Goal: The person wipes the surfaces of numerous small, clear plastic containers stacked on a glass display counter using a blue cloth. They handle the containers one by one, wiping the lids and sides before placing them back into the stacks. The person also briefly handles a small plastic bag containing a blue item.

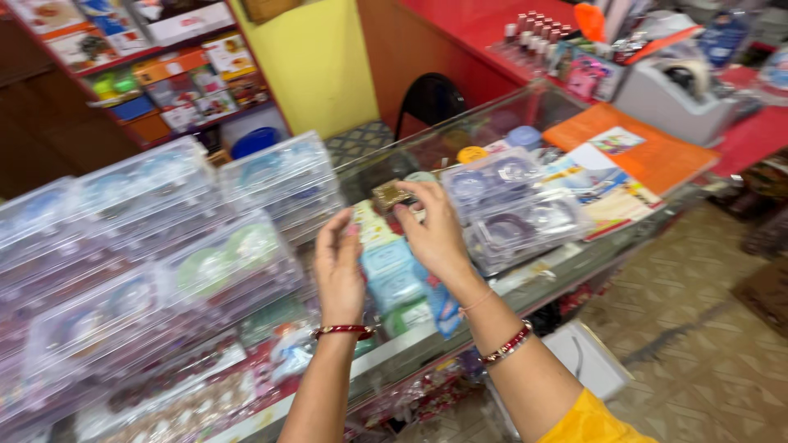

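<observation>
My right hand [432, 234] is raised over a glass shop counter [574, 254] and pinches a small golden, sparkly object [389, 194] between thumb and fingertips. My left hand [338, 267] hovers just to its left, fingers apart and holding nothing, palm turned towards the right hand. Both wrists wear red bangles. Below the hands lie pale blue and yellow packets [392, 275] on the counter top.
Stacks of clear plastic boxes [164, 246] with bangles fill the counter's left side, and more clear boxes [513, 209] lie to the right. Orange folder [648, 152], tape dispenser [681, 90], shelves of boxed goods [164, 74], a black chair [431, 98] and tiled floor [706, 344] surround it.
</observation>
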